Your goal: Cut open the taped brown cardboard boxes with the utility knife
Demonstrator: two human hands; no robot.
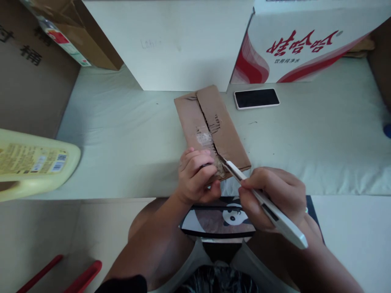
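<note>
- Fingers (261, 178) of the right hand (285, 191) pinch a white utility knife (284, 224), thumb against one side, its handle slanting down toward the person.
- Left hand (195, 177): fingers curled over the near left corner of a flat cardboard box (229, 130), thumb by its near edge; a small dark bit shows between them, too little to identify.
- The box lies tilted on the pale green cloth (128, 150), right before the person; the knife's tip meets its dark, ragged lengthwise seam near the close end.
- Beyond its far right side lies a smartphone (256, 99), screen dark.
- Behind stands a red-and-white drinking-water carton (302, 47); far left, a yellow jug (36, 165).
</note>
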